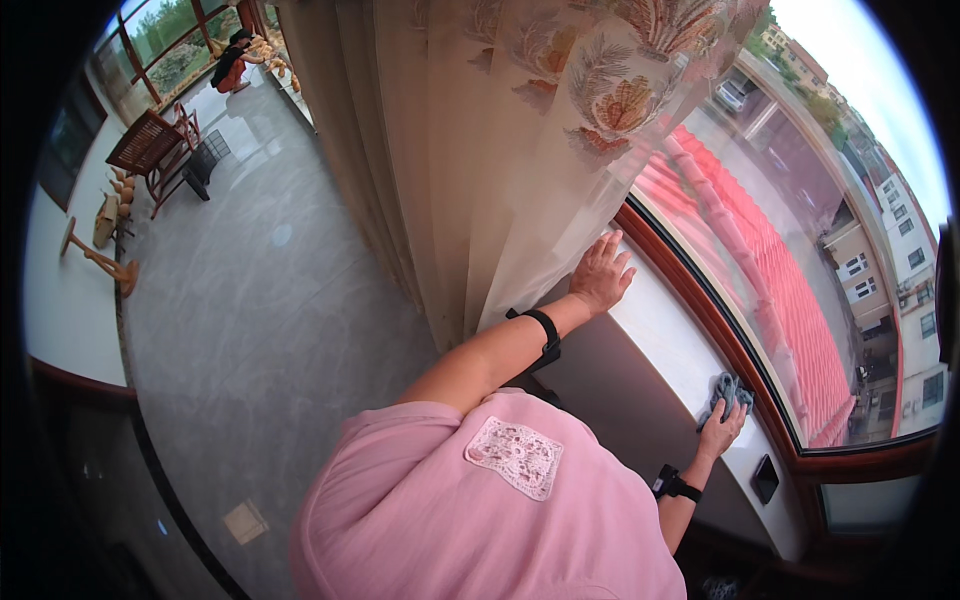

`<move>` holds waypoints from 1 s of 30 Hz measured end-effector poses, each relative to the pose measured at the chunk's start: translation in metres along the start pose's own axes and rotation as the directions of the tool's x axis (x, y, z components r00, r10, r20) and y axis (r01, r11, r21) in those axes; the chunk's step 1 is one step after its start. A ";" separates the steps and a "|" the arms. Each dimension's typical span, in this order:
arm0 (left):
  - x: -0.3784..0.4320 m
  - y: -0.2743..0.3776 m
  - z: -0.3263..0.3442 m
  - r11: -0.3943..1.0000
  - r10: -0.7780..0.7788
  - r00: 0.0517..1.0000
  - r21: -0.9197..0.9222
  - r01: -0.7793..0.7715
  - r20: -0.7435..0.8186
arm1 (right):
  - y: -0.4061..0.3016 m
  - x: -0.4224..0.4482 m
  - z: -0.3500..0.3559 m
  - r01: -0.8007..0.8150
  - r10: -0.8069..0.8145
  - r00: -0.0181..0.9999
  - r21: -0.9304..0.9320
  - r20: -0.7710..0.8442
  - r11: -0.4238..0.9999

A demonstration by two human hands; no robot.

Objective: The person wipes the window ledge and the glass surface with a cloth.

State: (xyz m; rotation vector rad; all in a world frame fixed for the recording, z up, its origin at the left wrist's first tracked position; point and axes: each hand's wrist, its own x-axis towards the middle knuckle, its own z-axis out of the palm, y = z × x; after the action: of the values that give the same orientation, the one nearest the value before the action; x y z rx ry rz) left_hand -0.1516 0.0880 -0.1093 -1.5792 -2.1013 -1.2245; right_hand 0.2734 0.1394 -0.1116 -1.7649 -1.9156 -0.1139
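My left hand rests on the white windowsill with its fingers spread and nothing held. It lies at the lower edge of a beige embroidered curtain, close to the brown window frame. Farther along the sill, my right hand holds a crumpled grey-blue cloth against the surface beside the frame. The fingers partly cover the cloth. A dark smartphone lies on the sill just past my right hand. Each wrist wears a black strap.
A person squats at the far end of the grey tiled floor. A wooden rocking chair, a black crate and a wooden stand are along the left wall. Beyond the glass is a red roof.
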 end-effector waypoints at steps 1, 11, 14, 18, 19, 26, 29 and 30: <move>0.000 0.000 -0.004 1.000 -0.005 1.000 0.014 0.005 -0.003 | -0.019 -0.007 0.002 0.025 -0.025 1.000 0.010 -0.016 1.000; 0.000 -0.001 0.000 0.992 0.101 0.994 0.082 -0.099 -0.028 | -0.060 -0.041 -0.047 0.108 -0.130 0.980 0.140 0.154 0.984; 0.003 -0.012 -0.004 0.989 0.092 0.996 0.113 -0.092 0.004 | -0.034 -0.032 -0.048 0.043 -0.055 0.997 0.195 0.058 0.980; 0.005 -0.010 0.004 0.984 0.117 0.993 0.136 -0.119 0.021 | 0.015 -0.011 -0.066 -0.102 0.131 0.985 0.226 -0.116 0.969; 0.004 -0.009 0.002 0.983 0.113 0.993 0.139 -0.117 0.031 | 0.024 -0.003 -0.073 -0.158 0.201 0.968 0.257 -0.151 0.953; 0.003 -0.007 0.000 0.977 0.130 0.989 0.160 -0.140 0.069 | 0.089 0.008 -0.076 -0.249 0.265 0.946 0.104 -0.186 0.963; 0.002 -0.004 -0.003 0.976 0.125 0.989 0.172 -0.137 0.074 | 0.095 0.005 -0.059 -0.185 0.190 0.982 0.129 -0.025 0.974; 0.003 -0.003 -0.004 0.975 0.121 0.990 0.177 -0.133 0.075 | 0.092 0.002 -0.054 -0.163 0.171 0.984 0.128 -0.055 0.978</move>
State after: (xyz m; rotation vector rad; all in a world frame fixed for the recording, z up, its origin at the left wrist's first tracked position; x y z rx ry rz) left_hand -0.1565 0.0870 -0.1064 -1.6608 -2.0483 -0.9241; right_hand 0.3774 0.1330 -0.0909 -1.8073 -1.6829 0.0065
